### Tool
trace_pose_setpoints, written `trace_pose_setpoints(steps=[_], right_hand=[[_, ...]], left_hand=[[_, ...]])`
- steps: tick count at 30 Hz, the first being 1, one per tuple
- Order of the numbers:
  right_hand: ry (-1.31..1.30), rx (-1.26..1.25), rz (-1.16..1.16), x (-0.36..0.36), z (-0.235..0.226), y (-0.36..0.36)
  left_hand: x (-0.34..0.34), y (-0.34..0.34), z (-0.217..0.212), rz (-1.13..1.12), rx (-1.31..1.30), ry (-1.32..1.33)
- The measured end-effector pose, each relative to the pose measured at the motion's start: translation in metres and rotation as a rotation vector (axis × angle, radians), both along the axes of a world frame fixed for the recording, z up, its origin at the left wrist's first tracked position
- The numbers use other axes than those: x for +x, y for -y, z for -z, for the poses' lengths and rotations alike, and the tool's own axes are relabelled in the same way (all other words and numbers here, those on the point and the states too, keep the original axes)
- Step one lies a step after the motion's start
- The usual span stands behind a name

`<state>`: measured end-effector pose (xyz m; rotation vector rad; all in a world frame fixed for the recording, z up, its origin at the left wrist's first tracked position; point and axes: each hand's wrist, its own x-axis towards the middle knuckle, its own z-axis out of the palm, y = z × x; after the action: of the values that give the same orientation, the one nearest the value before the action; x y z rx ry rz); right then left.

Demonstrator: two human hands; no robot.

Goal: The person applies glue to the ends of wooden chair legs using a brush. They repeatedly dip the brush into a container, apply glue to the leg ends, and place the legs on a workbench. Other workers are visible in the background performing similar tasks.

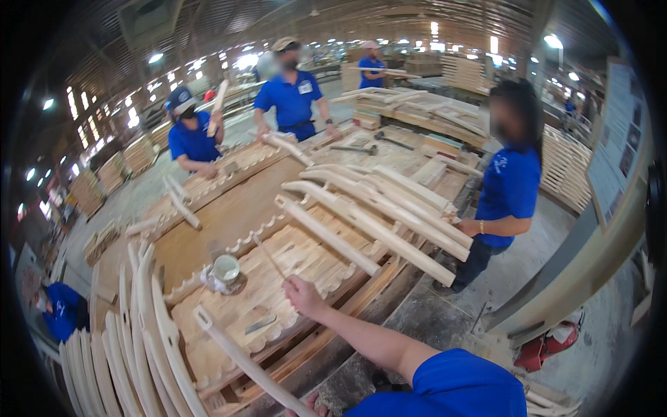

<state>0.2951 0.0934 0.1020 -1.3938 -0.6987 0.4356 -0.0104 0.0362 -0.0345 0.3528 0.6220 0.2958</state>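
Observation:
My right hand (pixel 303 295) is closed around the end of a thin wooden stick (pixel 271 257), which points up and away over the bench. Left of the stick's tip stands a small round pot (pixel 226 270) with pale smears around its rim. At the lower edge my left hand (pixel 316 406), only partly visible, grips the near end of a long pale wooden rail (pixel 243 360). The rail slants away to the left, and a slot shows near its far end. Between the rail and my right hand a flat scraper-like piece (pixel 260 323) lies on the scallop-edged wooden bench top (pixel 292 267).
Curved wooden pieces (pixel 146 326) stand in rows at left. More long rails (pixel 379 219) lie across the bench's right side, beside a co-worker (pixel 511 174). Two co-workers (pixel 288 97) are across the bench, with hammers (pixel 392 140) near them. A pillar (pixel 570 278) rises at right.

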Motion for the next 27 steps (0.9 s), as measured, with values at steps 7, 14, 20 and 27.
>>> trace_pose_setpoints(steps=[7,14,20,27], right_hand=[[0.143,0.052,0.126,0.005,0.016,-0.009],[0.300,-0.034,0.141,0.002,0.011,-0.007],[0.297,-0.067,0.159,0.003,0.011,-0.006],[0.315,-0.078,0.162,0.001,0.010,-0.005]], left_hand=[[-0.014,0.002,-0.023,0.203,0.008,0.299],[-0.021,0.007,-0.028,0.192,0.021,0.393],[-0.021,0.003,-0.035,0.196,-0.018,0.443],[-0.023,0.002,-0.029,0.174,-0.028,0.460]])
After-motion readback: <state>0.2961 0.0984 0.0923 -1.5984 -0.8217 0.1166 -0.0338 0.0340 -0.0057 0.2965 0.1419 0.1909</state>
